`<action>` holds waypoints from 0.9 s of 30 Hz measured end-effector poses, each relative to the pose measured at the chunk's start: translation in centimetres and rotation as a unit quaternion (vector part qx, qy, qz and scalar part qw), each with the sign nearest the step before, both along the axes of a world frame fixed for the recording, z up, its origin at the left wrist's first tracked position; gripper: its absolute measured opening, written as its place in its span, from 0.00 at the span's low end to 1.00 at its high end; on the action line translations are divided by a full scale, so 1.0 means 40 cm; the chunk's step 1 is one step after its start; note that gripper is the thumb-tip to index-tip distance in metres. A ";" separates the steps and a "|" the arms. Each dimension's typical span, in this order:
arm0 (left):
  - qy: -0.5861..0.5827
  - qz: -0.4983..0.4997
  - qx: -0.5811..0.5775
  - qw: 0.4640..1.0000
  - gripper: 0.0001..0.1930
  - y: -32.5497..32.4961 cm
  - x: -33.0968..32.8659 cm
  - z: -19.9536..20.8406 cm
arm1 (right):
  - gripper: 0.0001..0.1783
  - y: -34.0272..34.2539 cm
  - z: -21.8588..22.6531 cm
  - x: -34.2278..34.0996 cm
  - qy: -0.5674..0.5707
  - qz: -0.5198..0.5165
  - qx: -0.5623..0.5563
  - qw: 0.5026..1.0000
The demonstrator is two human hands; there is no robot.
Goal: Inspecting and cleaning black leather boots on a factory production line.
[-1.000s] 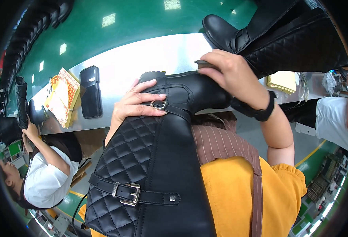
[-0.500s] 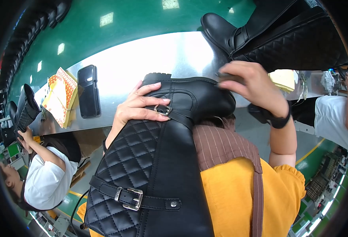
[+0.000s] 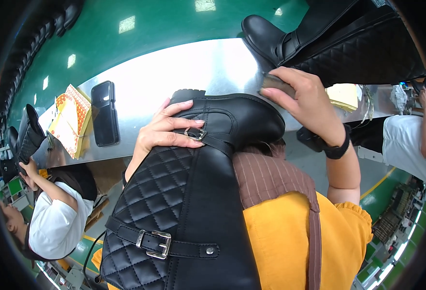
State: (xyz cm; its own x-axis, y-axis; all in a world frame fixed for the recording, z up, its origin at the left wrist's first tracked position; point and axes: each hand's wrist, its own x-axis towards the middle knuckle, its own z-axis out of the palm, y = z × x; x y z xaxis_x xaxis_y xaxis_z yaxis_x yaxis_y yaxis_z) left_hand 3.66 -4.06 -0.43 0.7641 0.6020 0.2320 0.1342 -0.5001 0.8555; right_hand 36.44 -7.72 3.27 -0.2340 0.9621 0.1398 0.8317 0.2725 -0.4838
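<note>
Head view, only view. Black boot (image 3: 213, 203) lies mid-frame, quilted shaft running down toward six o'clock, heel near eleven, toe toward two; foot beside the tabletop (image 3: 174, 65), shaft over the wearer's front. Left hand (image 3: 166, 129), ten o'clock: clamped over the boot's ankle by the small buckle (image 3: 195, 133), fingers a little spread. Right hand (image 3: 309, 102), two o'clock: thumb and fingers closed on a flat brown block (image 3: 277, 85), just off the toe; contact with the leather, cannot tell. Farther out at two, more black boots (image 3: 355, 50); phone (image 3: 105, 113) between nine and ten. Risks, my judgement: a hard edge on the block could scuff the smooth toe if it meets it at an angle; the foot could swing if the left hand eases, the toe having little visible support; a wide right-hand stroke could knock the boots at two. Against one second ago: right hand has shifted outward toward three, from over the foot's upper edge to past the toe, baring the toe cap; more of the block shows. Left hand's hold looks unchanged.
</note>
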 end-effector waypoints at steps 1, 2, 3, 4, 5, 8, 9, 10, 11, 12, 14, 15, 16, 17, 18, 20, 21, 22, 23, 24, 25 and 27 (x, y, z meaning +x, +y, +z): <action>0.000 -0.002 -0.004 1.000 0.09 0.000 0.000 0.001 | 0.16 0.003 -0.018 -0.011 0.036 -0.003 0.011 0.999; 0.000 0.000 -0.005 1.000 0.09 -0.001 -0.001 0.002 | 0.15 0.010 -0.040 -0.025 0.073 -0.006 0.023 0.997; 0.003 0.002 -0.007 1.000 0.09 -0.003 -0.001 0.004 | 0.13 0.014 -0.058 -0.039 0.112 -0.009 0.035 0.993; 0.006 0.004 -0.008 1.000 0.09 -0.005 -0.001 0.005 | 0.13 0.020 -0.071 -0.046 0.107 0.009 0.037 0.994; 0.008 0.004 -0.008 1.000 0.09 -0.007 -0.002 0.006 | 0.13 0.021 -0.072 -0.047 0.108 0.009 0.036 0.993; 0.006 0.015 -0.018 1.000 0.09 -0.008 0.002 0.002 | 0.11 0.010 -0.039 -0.023 0.090 0.043 0.003 0.995; 0.003 0.007 -0.006 1.000 0.09 -0.006 0.003 -0.001 | 0.12 0.003 -0.015 -0.010 0.031 0.073 -0.017 0.997; 0.000 -0.001 0.006 1.000 0.09 -0.005 0.003 -0.002 | 0.12 -0.001 0.011 0.005 -0.019 0.130 -0.014 0.991; -0.002 -0.002 0.008 1.000 0.09 -0.002 0.003 -0.004 | 0.12 -0.002 0.026 0.009 -0.030 0.102 -0.034 0.994; 0.006 0.000 0.014 1.000 0.09 -0.003 0.002 -0.005 | 0.12 0.002 0.037 0.009 -0.041 0.092 -0.053 0.993; 0.014 0.004 0.018 1.000 0.09 -0.004 0.001 -0.005 | 0.12 0.016 0.035 -0.009 -0.021 0.042 -0.017 0.999; 0.014 0.007 0.007 1.000 0.09 -0.006 0.000 -0.003 | 0.12 0.024 0.023 -0.023 -0.019 0.067 -0.011 0.998; 0.014 0.010 -0.002 1.000 0.09 -0.007 0.000 -0.002 | 0.12 0.034 0.002 -0.046 0.046 0.071 0.020 0.996; 0.014 0.011 -0.002 1.000 0.09 -0.009 0.000 -0.001 | 0.12 0.039 -0.011 -0.056 0.110 0.075 0.052 0.990; 0.018 0.013 0.003 1.000 0.09 -0.011 0.000 0.001 | 0.11 0.039 -0.013 -0.054 0.059 0.115 0.016 0.991; 0.027 0.015 0.006 1.000 0.10 -0.012 0.002 0.004 | 0.11 0.032 -0.011 -0.042 0.037 0.104 0.019 0.994; 0.017 0.015 0.007 1.000 0.10 -0.011 0.003 0.004 | 0.11 0.024 -0.004 -0.029 -0.005 0.102 -0.001 0.995; 0.007 0.012 0.008 1.000 0.10 -0.010 0.004 0.004 | 0.10 0.018 0.009 -0.014 -0.031 0.120 0.003 0.992; 0.006 0.010 0.010 1.000 0.10 -0.008 0.004 0.004 | 0.10 0.013 0.016 -0.006 -0.034 0.122 0.004 0.992; 0.011 0.010 0.010 1.000 0.10 -0.006 0.004 0.004 | 0.11 0.012 0.015 -0.008 -0.031 0.103 0.010 0.994; 0.009 0.009 0.009 1.000 0.11 -0.005 0.004 0.004 | 0.11 0.011 0.017 -0.007 -0.030 0.066 0.006 0.997; 0.014 0.007 0.008 1.000 0.10 -0.004 0.003 0.002 | 0.11 0.017 -0.005 -0.031 -0.022 0.057 0.046 0.997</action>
State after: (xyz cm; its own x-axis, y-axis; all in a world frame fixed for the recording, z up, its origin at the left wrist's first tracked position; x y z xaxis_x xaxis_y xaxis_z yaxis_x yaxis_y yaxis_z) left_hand 3.79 -4.23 -0.34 0.7616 0.6093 0.2206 0.1648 -0.5113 0.8434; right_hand 35.21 -7.02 3.07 -0.3488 0.9125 0.2138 0.8123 0.4081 -0.4167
